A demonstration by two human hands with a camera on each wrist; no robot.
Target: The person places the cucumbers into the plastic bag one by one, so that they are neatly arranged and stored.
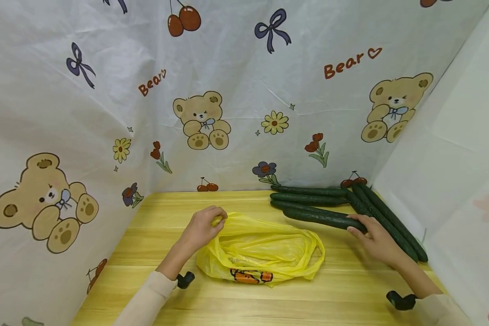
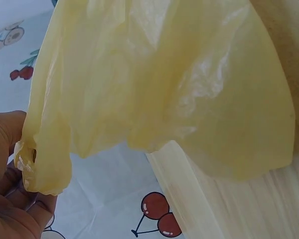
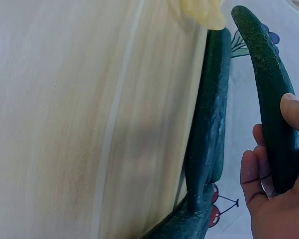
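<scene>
Left hand (image 1: 203,227) pinches bag (image 1: 269,248) at its left side; bag lies mouth-open on table (image 1: 277,308). Right hand (image 1: 378,241) grips cucumber (image 1: 318,218), seemingly lifted, just beside other cucumbers (image 1: 309,198) at back right.

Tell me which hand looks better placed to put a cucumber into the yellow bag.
Probably the right hand: it grips a cucumber near the yellow bag, whose mouth is open. The left hand holds no cucumber and is occupied gripping the bag's left end.

two plain cream sleeves (image 1: 148,299) — a small, black, rounded device (image 1: 185,280) beside each one.
</scene>
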